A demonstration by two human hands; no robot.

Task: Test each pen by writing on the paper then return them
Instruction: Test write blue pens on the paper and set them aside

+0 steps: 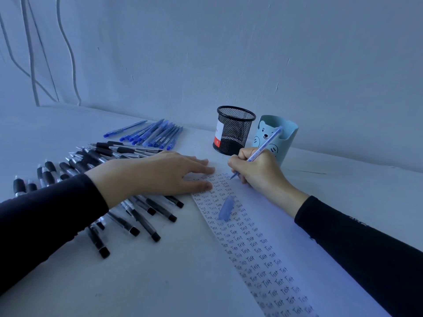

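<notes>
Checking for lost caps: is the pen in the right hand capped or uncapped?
Uncapped: the blue pen touches the paper with a bare tip; a blue cap lies loose there.

Right hand (256,170) grips blue pen (263,147) — tip on paper (286,225).

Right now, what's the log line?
step: writing test | right hand: grips blue pen, tip on paper | left hand: presses paper | cap: on paper

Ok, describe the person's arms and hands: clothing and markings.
Both arms wear long, dark sleeves ending at the wrists. The right sleeve carries a faint pale print; the left sleeve looks plain. The left hand and right hand are bare: no gloves, rings or watch.
</notes>
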